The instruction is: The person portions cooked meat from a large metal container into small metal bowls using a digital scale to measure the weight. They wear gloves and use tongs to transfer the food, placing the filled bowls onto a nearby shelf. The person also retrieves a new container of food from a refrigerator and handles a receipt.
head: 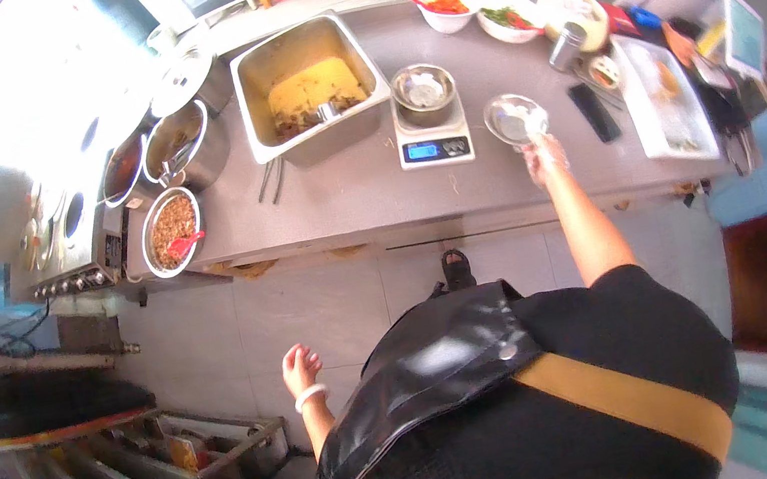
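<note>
My right hand (546,159), in a clear plastic glove, reaches over the counter and grips the near edge of a small shiny round bowl (506,118). White glare hides part of this bowl. To its left stands a digital kitchen scale (435,151) with a lit display, carrying a metal bowl (423,86). My left hand (301,369), with a white band at the wrist, hangs over the floor away from the counter; its fingers are curled and nothing shows in them. Left of the scale sits a deep steel pan (254,101) holding yellow food and dark pieces, with a metal utensil inside.
Tongs (271,181) lie before the pan. Farther left are a bowl of minced food (173,229) with a red spoon, steel pots (185,147) and a stove (76,245). Rightward are white bowls (447,22), a phone (594,113), a white tray (679,140) and a screen (745,34).
</note>
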A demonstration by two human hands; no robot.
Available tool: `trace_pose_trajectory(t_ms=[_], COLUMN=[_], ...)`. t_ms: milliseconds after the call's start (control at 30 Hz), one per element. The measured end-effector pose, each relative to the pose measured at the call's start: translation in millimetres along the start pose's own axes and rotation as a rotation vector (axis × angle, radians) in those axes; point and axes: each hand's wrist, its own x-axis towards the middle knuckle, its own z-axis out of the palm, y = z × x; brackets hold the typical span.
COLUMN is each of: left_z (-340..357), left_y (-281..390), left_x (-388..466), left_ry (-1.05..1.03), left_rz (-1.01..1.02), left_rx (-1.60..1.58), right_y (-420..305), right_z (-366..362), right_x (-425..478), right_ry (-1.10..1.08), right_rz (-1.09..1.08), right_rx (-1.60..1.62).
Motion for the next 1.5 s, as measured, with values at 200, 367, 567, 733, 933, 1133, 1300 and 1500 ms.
trace_pose_trajectory(t_ms=[200,367,567,733,933,1133,1300,1500], left_z=[143,214,335,355,347,332,313,306], left_y=[60,133,262,283,310,346,365,354], left_x=[-15,-14,3,44,71,112,127,131], left_ry=[-0.231,-0.14,-0.394,-0.732,-0.698,-0.553,-0.346,-0.303], left_rz=[0.014,0.367,1.345,1.422,1.159,0.796,0.829,0.834], left_rx=[-0.004,0.279,1.059,1.097,0.835,0.303,0.174,-0.025], right_y=[-37,-128,-149,-121,-6,53,61,17], right_z=[-55,6,149,204,103,101,102,122], right_x=[74,42,57,20,9,-35,-36,-27], right_ry=[-0.396,-0.561,-0.676,-0.555,-0.312,-0.054,-0.069,-0.166], right_rz=[0.211,-0.014,-0.504,-0.367,-0.538,-0.362,-0.331,-0.745], right_rx=[-0.633,-0.906,-0.891,-1.126,-1.55,-1.767,-1.765,-1.452])
